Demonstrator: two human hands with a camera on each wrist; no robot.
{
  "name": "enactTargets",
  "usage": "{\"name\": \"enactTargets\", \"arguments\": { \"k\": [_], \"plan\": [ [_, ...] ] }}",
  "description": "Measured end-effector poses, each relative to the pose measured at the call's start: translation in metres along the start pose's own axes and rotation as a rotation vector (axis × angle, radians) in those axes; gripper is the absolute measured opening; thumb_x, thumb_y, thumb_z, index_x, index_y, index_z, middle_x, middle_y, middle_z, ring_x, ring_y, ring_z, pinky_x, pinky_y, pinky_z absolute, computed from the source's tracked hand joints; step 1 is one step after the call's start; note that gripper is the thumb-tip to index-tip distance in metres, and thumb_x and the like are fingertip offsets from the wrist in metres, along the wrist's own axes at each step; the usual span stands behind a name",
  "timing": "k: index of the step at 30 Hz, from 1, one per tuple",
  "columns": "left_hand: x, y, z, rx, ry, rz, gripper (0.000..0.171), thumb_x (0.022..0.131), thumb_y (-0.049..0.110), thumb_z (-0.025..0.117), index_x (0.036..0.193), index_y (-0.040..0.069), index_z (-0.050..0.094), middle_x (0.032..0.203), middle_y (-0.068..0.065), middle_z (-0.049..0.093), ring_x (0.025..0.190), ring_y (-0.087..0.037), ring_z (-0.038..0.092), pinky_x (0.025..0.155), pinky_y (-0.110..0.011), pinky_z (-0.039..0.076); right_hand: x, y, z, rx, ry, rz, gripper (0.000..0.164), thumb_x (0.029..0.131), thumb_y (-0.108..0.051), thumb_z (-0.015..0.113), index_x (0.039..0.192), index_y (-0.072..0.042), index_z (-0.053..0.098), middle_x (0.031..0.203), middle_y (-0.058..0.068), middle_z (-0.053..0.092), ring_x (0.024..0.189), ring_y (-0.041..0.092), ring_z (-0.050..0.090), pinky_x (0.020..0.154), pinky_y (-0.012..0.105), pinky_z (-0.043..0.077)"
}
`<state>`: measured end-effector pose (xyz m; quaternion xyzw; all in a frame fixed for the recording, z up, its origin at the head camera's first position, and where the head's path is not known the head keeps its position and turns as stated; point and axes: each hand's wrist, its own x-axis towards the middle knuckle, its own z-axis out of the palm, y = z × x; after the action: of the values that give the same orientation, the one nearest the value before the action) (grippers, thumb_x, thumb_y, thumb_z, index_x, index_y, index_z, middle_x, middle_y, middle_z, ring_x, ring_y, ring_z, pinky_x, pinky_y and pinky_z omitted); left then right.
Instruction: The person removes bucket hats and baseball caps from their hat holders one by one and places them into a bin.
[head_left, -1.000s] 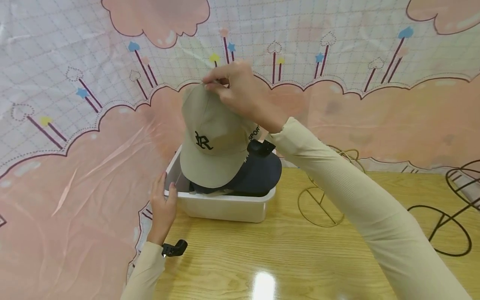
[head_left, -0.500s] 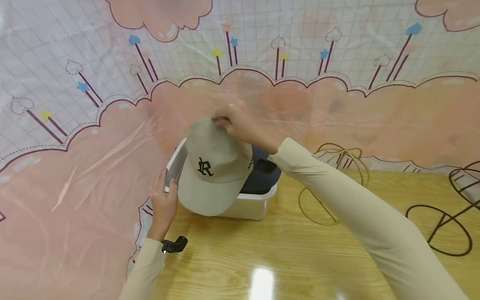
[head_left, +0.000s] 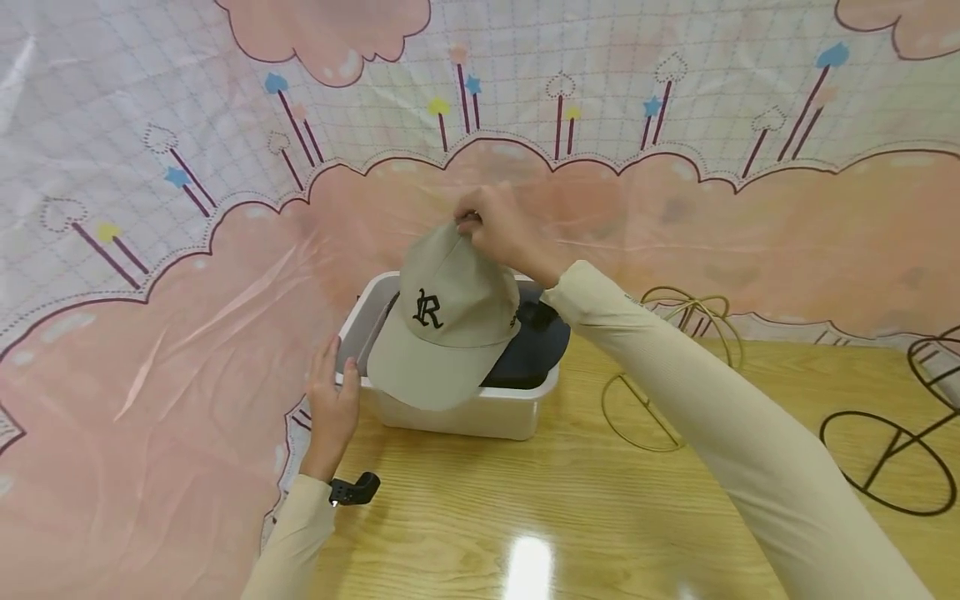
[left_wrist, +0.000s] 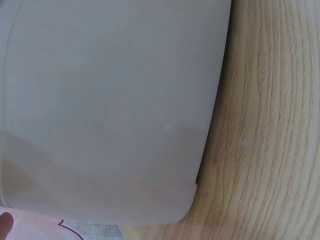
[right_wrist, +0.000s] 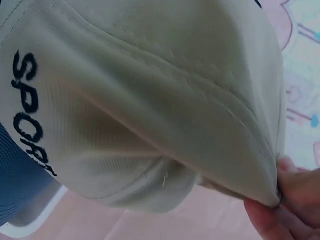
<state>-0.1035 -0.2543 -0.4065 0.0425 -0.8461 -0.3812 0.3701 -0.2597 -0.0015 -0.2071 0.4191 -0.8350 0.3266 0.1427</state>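
My right hand [head_left: 498, 229] pinches the top of a beige baseball cap [head_left: 457, 287] between thumb and fingers. The cap hangs tilted over a white plastic bin [head_left: 457, 421], its brim overlapping the front rim in the head view. Dark "SPORT" lettering shows on its side in the right wrist view, where the fingertips grip the crown fabric [right_wrist: 210, 115]. Behind and right of it, a dark navy cap [head_left: 532, 346] lies in the bin. My left hand [head_left: 332, 408] rests at the bin's left front corner, fingers extended along the rim.
A gold wire stand [head_left: 637, 412] is right of the bin, partly hidden by my right sleeve. Farther right stands a black wire stand [head_left: 888, 454]. The wooden table [head_left: 600, 533] meets a pink and white patterned cloth [head_left: 210, 350] behind and to the left.
The beige cap came down toward the bin's front, then moved slightly up and right with my right hand. The left hand keeps its place at the bin's corner.
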Motion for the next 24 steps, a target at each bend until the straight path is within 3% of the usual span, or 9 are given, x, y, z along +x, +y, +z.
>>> {"name": "enactTargets", "arguments": {
  "k": [4, 7, 11, 15, 24],
  "plan": [
    [0.0, 0.0, 0.003, 0.003, -0.003, 0.016, 0.048, 0.093, 0.015, 0.048, 0.137, -0.002, 0.046, 0.138, -0.02, 0.045, 0.127, -0.035, 0.039, 0.103, -0.055, 0.03, -0.004, 0.01, -0.001, -0.038, 0.045, 0.063, 0.017, 0.086, 0.005, 0.058, 0.077, 0.0, 0.071, 0.077, 0.011, 0.066, 0.07, 0.02, 0.054, 0.067, 0.028, 0.043],
    [0.0, 0.001, 0.005, 0.001, -0.003, 0.029, 0.048, 0.093, 0.015, 0.048, 0.137, -0.003, 0.046, 0.138, -0.021, 0.045, 0.128, -0.035, 0.038, 0.103, -0.056, 0.029, -0.009, 0.017, 0.001, -0.014, 0.028, 0.12, 0.018, 0.087, 0.006, 0.057, 0.075, 0.001, 0.069, 0.075, 0.01, 0.064, 0.071, 0.019, 0.051, 0.067, 0.028, 0.042],
    [0.001, 0.002, 0.008, -0.004, -0.003, 0.044, 0.046, 0.093, 0.014, 0.049, 0.135, -0.006, 0.046, 0.138, -0.02, 0.045, 0.128, -0.035, 0.038, 0.104, -0.055, 0.029, -0.016, 0.023, 0.004, 0.034, -0.003, 0.163, 0.013, 0.088, 0.0, 0.061, 0.089, 0.001, 0.073, 0.091, 0.011, 0.07, 0.084, 0.02, 0.062, 0.076, 0.031, 0.05],
    [0.003, 0.004, 0.009, 0.004, -0.028, 0.04, 0.046, 0.095, 0.015, 0.049, 0.136, -0.006, 0.046, 0.139, -0.018, 0.044, 0.129, -0.034, 0.037, 0.106, -0.052, 0.027, -0.021, 0.025, 0.002, 0.046, -0.02, 0.154, 0.014, 0.09, -0.008, 0.063, 0.098, -0.001, 0.073, 0.099, 0.011, 0.07, 0.088, 0.023, 0.064, 0.079, 0.033, 0.051],
    [0.012, 0.01, -0.007, 0.046, -0.199, -0.031, 0.053, 0.098, 0.024, 0.048, 0.141, -0.006, 0.038, 0.145, -0.023, 0.036, 0.134, -0.039, 0.03, 0.109, -0.054, 0.022, -0.032, 0.025, -0.008, 0.069, -0.136, 0.147, 0.042, 0.091, -0.021, 0.063, 0.13, -0.008, 0.055, 0.13, 0.012, 0.055, 0.105, 0.03, 0.06, 0.087, 0.037, 0.049]
  ]
}}
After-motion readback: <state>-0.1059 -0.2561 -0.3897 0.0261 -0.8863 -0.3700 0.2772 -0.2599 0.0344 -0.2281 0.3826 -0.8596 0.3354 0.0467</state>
